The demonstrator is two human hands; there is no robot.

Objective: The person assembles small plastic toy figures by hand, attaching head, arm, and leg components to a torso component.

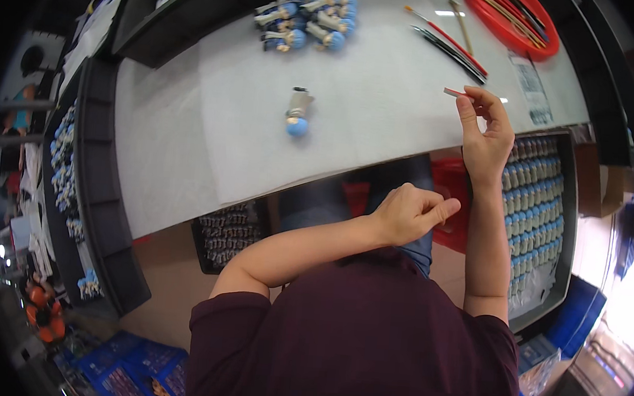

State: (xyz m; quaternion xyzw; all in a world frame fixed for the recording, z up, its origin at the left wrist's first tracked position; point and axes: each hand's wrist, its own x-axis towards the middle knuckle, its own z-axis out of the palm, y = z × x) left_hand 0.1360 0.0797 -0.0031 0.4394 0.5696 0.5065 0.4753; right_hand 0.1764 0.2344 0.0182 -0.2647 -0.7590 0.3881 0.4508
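Note:
My right hand (488,137) is raised over the table's right part, its thumb and fingertips pinching a small thin strip (455,93), pale grey with red. I cannot make out exactly what the strip is. My left hand (414,214) hovers over my lap, in front of the table edge, with its fingers curled in; whatever they may hold is hidden. One small blue-haired figurine (298,112) in pale clothes lies alone on the white table (247,140), its head toward me. A cluster of similar figurines (309,15) lies farther back.
Beyond my right hand lie dark pens (447,53), a red-handled brush (456,41) and a red tray (495,22) of tools. A crate of figurines in rows (531,215) stands to the right. Black trays (102,188) border the table's left; a dark bin (230,236) sits below.

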